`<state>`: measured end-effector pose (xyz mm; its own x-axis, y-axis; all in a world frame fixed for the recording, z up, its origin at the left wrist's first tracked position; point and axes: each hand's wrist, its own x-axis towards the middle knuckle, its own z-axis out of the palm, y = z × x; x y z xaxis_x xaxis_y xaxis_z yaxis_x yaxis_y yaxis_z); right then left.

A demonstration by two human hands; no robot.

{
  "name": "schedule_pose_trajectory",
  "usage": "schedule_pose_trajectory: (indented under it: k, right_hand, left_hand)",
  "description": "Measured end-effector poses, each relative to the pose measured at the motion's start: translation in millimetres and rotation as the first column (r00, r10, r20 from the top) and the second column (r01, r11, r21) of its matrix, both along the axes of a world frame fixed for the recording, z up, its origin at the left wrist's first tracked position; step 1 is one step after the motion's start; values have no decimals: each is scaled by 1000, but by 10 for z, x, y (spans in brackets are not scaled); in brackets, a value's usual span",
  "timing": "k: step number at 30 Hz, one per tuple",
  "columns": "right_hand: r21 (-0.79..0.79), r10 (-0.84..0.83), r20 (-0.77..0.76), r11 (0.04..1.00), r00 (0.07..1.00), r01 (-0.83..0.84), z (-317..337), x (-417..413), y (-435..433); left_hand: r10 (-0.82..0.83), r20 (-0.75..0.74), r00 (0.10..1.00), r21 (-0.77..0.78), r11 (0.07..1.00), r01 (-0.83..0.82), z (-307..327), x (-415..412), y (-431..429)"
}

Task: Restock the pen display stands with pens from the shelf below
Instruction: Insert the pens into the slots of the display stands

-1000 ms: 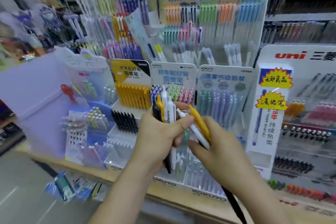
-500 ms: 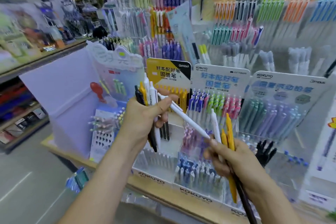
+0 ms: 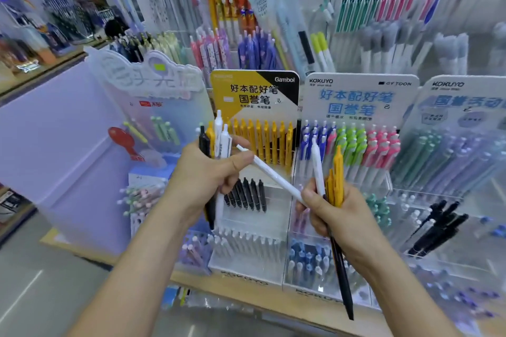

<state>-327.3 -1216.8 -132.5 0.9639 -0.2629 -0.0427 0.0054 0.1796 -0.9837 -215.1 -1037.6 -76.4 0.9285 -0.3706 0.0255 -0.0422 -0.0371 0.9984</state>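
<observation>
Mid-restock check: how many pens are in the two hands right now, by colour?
White pens: 4 (two in the left hand, one held between both hands, one in the right hand)
Yellow pens: 3 (one left, two right)
Black pens: 2 (one each)
Total: 9 pens visible; the fingers may hide more.
</observation>
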Motion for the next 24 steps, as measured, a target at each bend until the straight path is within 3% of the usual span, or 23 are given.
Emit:
schedule_pose_trajectory:
  k: [3,6,12,18,22,24]
  right_hand:
    - [-66,-93,-40,994,995,90,-109,51,124]
    - [-102,-190,-77,978,979,182,-219,53,329]
    - [-36,-383,-138,924,913,382,-428,-8,910]
    - [5,-449,-198,888,871,459,-562,-130,1214]
    - [-94,-645,-249,759,723,645,-745,-254,1208]
    - [-125,-711,-264,695,652,708,-792,-355,1172]
  left_hand:
    - [-52,-41,998,-56,997,49,-81,146,89]
    - [-131,-3,991,-6,991,131,-181,239,219]
    - [-317,7,948,100,944,315,-226,360,546]
    - [-439,60,897,205,885,419,-281,352,712]
    - [-478,145,867,409,826,387,-496,416,788]
    - [-544,191,817,586,731,350,-662,449,807]
